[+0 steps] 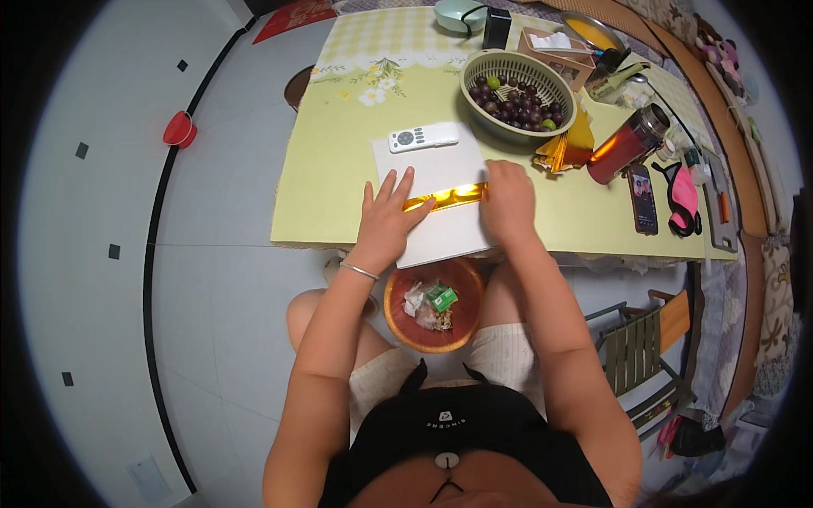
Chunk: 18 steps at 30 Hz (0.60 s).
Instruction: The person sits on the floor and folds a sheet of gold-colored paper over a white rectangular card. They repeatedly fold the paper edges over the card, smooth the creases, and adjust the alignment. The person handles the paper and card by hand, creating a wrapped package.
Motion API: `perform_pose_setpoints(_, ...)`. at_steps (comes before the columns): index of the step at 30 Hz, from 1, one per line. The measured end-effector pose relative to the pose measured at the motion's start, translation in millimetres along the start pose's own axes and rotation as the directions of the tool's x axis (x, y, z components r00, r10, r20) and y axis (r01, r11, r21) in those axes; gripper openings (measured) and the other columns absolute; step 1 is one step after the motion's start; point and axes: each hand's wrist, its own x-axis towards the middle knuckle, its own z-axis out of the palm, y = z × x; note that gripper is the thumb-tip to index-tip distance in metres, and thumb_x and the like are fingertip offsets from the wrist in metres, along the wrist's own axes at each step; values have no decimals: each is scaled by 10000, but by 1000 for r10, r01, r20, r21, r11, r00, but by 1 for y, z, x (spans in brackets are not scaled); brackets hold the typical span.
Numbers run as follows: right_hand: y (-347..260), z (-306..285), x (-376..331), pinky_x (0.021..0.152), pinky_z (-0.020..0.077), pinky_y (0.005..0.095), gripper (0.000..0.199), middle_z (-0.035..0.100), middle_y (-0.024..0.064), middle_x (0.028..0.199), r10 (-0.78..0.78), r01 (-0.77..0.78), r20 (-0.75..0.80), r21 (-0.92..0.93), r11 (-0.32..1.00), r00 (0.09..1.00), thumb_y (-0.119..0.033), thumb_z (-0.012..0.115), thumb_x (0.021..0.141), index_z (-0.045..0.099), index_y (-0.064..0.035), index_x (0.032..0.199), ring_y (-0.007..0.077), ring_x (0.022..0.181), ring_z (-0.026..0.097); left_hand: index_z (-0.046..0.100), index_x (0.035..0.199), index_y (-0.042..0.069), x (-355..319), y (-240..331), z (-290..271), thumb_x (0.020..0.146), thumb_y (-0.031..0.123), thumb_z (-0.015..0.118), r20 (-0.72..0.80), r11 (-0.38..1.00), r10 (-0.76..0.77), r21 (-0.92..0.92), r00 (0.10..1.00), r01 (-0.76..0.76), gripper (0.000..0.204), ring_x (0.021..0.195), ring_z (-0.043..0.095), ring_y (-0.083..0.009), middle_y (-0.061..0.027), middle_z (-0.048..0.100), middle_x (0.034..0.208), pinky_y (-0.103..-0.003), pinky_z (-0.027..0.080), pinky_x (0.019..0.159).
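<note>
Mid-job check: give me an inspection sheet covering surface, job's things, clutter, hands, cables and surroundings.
Surface: pale yellow floral tablecloth.
Job's things: shiny gold foil strip lying across flat white rectangular board.
Clutter: white plastic remote control at the board's far edge; round grey-green plastic basket of mostly dark fruit; red metallic flask.
Hands: left hand spread, thumb on strip; right hand at strip's right end, grip unclear.
Cables: nothing clearly seen.
Surroundings: round red-brown bin below.

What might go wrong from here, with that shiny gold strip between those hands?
The gold strip looks thin, so it could crease if the left hand or right hand shifts. The white board juts past the near edge of the table and might slide toward the reddish bin below.
</note>
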Motion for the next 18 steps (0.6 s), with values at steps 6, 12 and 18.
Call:
perform_pose_setpoints(6,-28,17,-39,1220,221,502,751,347,207,1587,-387,357,360,151,922,849,-423,587,957,354,33,1507,353,1491,300,679,1289,363,-1,3,0,931,119,527,-18,998,-65,-26,998,64,459,1479,311,-396,-178,384,1577,-671,181,1163)
perform_pose_setpoints(12,-15,10,-39,1229,198,493,797,269,208,1626,-301,272,433,129,954,850,-502,523,971,315,18,1537,341,1520,234,641,1343,120,-3,33,-25,915,289,624,0,914,-256,325,967,242,460,1472,311,-418,-234,440,1519,-647,194,1173)
perform_pose_setpoints(18,-9,24,-39,1231,198,476,815,271,200,1628,-316,316,427,73,946,847,-539,478,983,289,16,1549,341,1523,227,344,1489,-92,23,68,12,896,530,647,64,915,-83,-391,994,102,911,1490,239,-459,-308,312,1568,-533,184,1217)
